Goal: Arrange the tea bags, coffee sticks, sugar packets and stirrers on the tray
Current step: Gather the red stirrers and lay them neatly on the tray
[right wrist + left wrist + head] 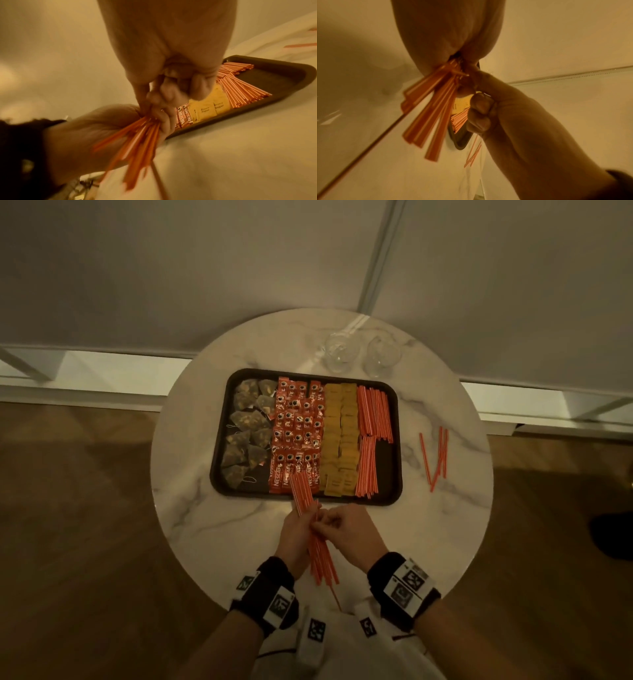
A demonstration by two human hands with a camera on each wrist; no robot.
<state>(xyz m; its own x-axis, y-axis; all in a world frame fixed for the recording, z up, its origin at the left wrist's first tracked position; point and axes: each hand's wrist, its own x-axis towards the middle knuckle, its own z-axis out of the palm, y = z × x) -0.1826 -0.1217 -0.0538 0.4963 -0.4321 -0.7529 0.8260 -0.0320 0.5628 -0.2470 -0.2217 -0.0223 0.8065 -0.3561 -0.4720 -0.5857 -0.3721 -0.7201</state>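
Left hand (297, 537) clamped round a bundle of thin orange-and-white striped plastic stirrers (317, 546), just before the dark rectangular tray (219, 440); right hand fingers (323, 523) pinching its strands. Square ends first, then lay beside tray's stirrer rows (371, 436).

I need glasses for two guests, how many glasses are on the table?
2: left glass and right glass stand side by side behind the tray.
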